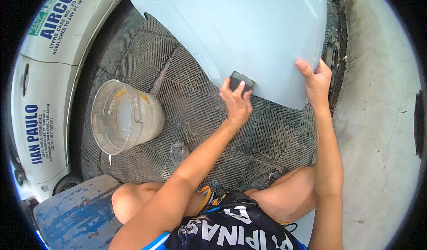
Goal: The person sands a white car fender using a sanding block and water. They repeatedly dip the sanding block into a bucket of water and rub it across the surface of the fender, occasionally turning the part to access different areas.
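A large pale blue-grey car body panel (249, 32) fills the top middle, with wet-looking streaks and droplets along its left side. Near its lower edge, my left hand (236, 104) has its fingers closed around a dark rectangular sanding block (243, 81), which lies against the panel's face. My right hand (318, 84) grips the panel's right edge, thumb on the front face and the other fingers wrapped behind, mostly hidden.
Left of the panel, a translucent bucket (153, 116) holding cloudy liquid stands on the grey gridded floor mat (213, 134). A white vehicle (49, 81) with lettering stands at far left, above a worn blue surface (80, 214). A pale wall (378, 130) runs along the right.
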Motion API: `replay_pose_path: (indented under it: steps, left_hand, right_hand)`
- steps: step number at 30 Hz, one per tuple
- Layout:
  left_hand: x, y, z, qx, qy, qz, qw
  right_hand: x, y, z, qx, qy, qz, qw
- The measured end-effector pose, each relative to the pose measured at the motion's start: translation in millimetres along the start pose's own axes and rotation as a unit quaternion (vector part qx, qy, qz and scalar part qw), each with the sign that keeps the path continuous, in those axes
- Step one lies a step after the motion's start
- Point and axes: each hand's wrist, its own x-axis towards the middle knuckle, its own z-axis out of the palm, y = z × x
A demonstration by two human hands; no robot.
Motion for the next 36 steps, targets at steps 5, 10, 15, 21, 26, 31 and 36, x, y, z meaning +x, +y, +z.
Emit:
replay_pose_path:
  steps: [5,10,15,21,26,31,36]
  left_hand:
    - [183,-44,-46,0.119,0.176,0.077,0.974]
    - [56,-24,-3,0.171,0.142,-0.033,0.974]
    - [59,-45,-14,0.133,0.133,-0.079,0.979]
    - [150,-38,-40,0.032,0.168,-0.074,0.983]
    - [-18,-23,0,-0.026,0.027,-0.139,0.99]
    - [210,-54,-60,0.061,0.187,0.005,0.98]
    - [28,-17,-5,0.073,0.054,0.003,0.996]
  right_hand:
    - [-6,8,-5,0.011,0.002,0.003,1.0]
    - [3,4,1,-0.047,0.003,-0.004,0.999]
    - [1,-3,3,-0.09,0.019,0.007,0.996]
    - [-1,-2,6,-0.027,-0.002,0.013,1.0]
    - [-2,-5,7,-0.043,0.01,-0.029,0.999]
    - [-4,-6,11,-0.025,-0.005,0.007,1.0]
    - [1,-10,12,-0.023,0.012,0.008,1.0]
